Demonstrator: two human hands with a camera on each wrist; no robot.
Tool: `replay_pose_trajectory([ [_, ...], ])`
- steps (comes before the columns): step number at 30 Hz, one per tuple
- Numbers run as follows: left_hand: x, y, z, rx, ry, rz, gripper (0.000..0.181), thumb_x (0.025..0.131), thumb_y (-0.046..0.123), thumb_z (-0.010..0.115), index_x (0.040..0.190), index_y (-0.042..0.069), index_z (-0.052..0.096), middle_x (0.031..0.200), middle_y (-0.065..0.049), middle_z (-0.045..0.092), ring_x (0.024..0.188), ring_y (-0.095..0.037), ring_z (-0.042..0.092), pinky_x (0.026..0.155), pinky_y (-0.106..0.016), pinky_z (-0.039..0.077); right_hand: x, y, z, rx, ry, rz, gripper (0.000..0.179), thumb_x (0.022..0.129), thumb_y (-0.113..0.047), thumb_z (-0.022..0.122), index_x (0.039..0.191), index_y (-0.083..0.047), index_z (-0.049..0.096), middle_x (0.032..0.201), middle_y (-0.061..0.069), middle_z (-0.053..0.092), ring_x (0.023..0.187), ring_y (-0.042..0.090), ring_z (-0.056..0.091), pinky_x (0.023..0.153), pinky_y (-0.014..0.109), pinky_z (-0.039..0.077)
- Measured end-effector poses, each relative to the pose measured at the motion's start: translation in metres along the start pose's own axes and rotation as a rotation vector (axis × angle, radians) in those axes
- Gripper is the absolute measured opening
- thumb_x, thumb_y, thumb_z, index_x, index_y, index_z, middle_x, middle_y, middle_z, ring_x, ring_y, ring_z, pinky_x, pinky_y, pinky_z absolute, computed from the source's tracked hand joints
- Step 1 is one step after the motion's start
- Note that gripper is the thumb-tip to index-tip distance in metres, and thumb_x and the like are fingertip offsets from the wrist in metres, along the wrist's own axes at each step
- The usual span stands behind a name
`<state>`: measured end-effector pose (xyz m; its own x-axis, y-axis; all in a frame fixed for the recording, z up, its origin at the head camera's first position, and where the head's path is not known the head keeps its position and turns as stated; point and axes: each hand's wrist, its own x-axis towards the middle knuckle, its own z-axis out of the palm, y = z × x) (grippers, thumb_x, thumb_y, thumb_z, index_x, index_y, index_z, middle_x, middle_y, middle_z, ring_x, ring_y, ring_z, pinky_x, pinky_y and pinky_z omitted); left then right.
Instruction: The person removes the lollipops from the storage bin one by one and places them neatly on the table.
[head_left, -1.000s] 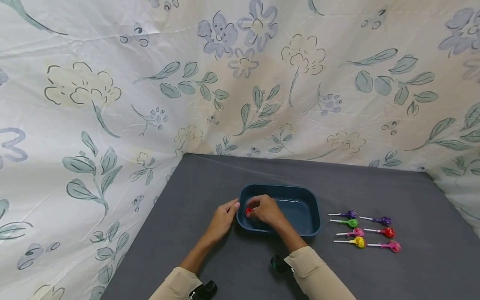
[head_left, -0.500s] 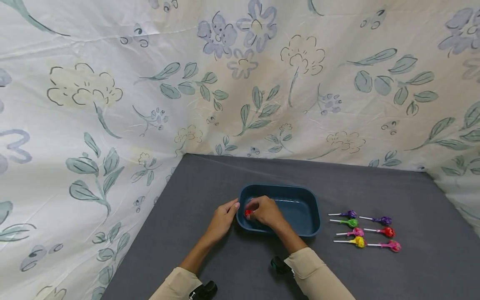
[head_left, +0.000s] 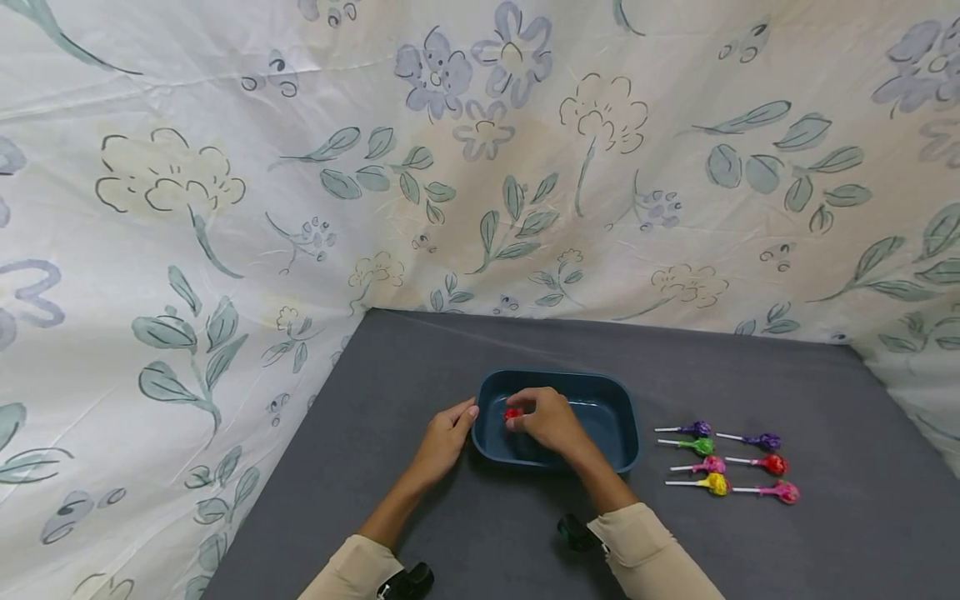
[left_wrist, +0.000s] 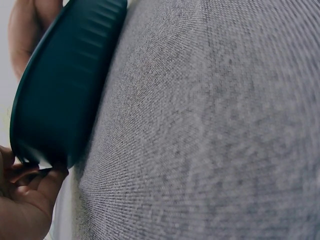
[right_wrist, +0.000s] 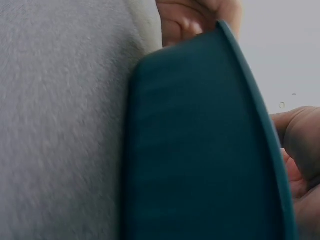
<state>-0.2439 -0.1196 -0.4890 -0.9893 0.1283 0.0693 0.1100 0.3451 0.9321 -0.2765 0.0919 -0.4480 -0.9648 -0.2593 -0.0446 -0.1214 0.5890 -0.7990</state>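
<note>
My left hand (head_left: 438, 442) grips the left end of a dark teal-blue tray (head_left: 600, 379), its thumb at the rim. The left wrist view has that hand's fingers (left_wrist: 47, 185) on the tray's end wall. Inside the tray, near its left end, my right hand (head_left: 551, 421) pinches a red-wrapped lollipop (head_left: 513, 414). Only its round red head shows between thumb and fingers; any stick is hidden. In the right wrist view the tray wall (right_wrist: 200, 135) covers most of the right hand and all of the lollipop.
Right of the tray lie several lollipops in two columns: purple (head_left: 701, 429), green (head_left: 703, 447), pink (head_left: 714, 465) and yellow (head_left: 717, 484) nearer, then purple (head_left: 768, 442), red (head_left: 774, 464) and pink (head_left: 786, 492). A floral cloth (head_left: 450, 208) hangs behind the grey tabletop (head_left: 420, 358).
My right hand has shifted right and slightly away within the tray, and the red lollipop has moved with it. The left hand stays at the tray's left end.
</note>
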Motion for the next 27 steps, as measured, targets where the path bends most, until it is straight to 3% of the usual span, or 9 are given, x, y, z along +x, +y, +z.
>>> replay_pose_trajectory([
  [4, 0.001, 0.0, 0.0, 0.004, 0.002, 0.009, 0.046, 0.114, 0.031, 0.051, 0.15, 0.003, 0.059, 0.151, -0.015, 0.061, 0.145, -0.031, 0.053, 0.122, -0.055, 0.037, -0.005, 0.0, -0.009, 0.005, 0.012, 0.028, 0.023, 0.092, -0.013, 0.083, 0.115, -0.007, 0.081, 0.102, 0.003, 0.075, 0.09, 0.02, 0.063, 0.073, 0.034, 0.051],
  [10, 0.001, -0.002, 0.001, 0.004, -0.004, 0.018, 0.046, 0.114, 0.03, 0.05, 0.15, 0.003, 0.058, 0.153, -0.014, 0.059, 0.146, -0.032, 0.051, 0.123, -0.054, 0.037, -0.014, 0.002, -0.019, 0.065, 0.033, 0.043, 0.022, 0.095, -0.011, 0.08, 0.116, -0.007, 0.079, 0.1, 0.004, 0.074, 0.088, 0.019, 0.066, 0.074, 0.034, 0.055],
  [16, 0.0, -0.002, 0.001, -0.011, -0.001, 0.027, 0.046, 0.114, 0.03, 0.052, 0.15, 0.003, 0.058, 0.152, -0.014, 0.06, 0.142, -0.028, 0.055, 0.122, -0.052, 0.039, -0.021, 0.006, -0.025, 0.053, 0.015, 0.033, 0.027, 0.1, -0.013, 0.075, 0.126, -0.009, 0.076, 0.119, 0.01, 0.068, 0.09, 0.021, 0.063, 0.071, 0.034, 0.053],
  [19, 0.0, -0.001, 0.001, -0.006, 0.006, 0.02, 0.045, 0.114, 0.029, 0.052, 0.15, 0.003, 0.059, 0.13, -0.016, 0.072, 0.123, -0.025, 0.064, 0.111, -0.042, 0.051, -0.023, 0.007, -0.029, 0.034, 0.026, 0.033, 0.026, 0.1, -0.016, 0.075, 0.126, -0.011, 0.077, 0.12, 0.008, 0.069, 0.091, 0.021, 0.063, 0.071, 0.033, 0.052],
  [23, 0.001, -0.001, 0.001, 0.0, 0.015, 0.011, 0.044, 0.113, 0.029, 0.053, 0.149, 0.004, 0.061, 0.105, -0.012, 0.07, 0.107, -0.022, 0.062, 0.096, -0.036, 0.05, -0.027, 0.007, -0.035, 0.045, 0.067, 0.045, 0.026, 0.099, -0.018, 0.078, 0.123, -0.01, 0.076, 0.109, 0.003, 0.073, 0.094, 0.021, 0.066, 0.075, 0.036, 0.056],
  [27, 0.001, -0.002, 0.001, -0.015, 0.01, 0.018, 0.045, 0.113, 0.03, 0.053, 0.149, 0.004, 0.06, 0.133, -0.013, 0.072, 0.126, -0.022, 0.062, 0.116, -0.047, 0.046, -0.034, 0.007, -0.041, 0.087, 0.115, 0.068, 0.026, 0.096, -0.02, 0.081, 0.119, -0.009, 0.074, 0.105, 0.004, 0.074, 0.096, 0.021, 0.07, 0.082, 0.04, 0.059],
])
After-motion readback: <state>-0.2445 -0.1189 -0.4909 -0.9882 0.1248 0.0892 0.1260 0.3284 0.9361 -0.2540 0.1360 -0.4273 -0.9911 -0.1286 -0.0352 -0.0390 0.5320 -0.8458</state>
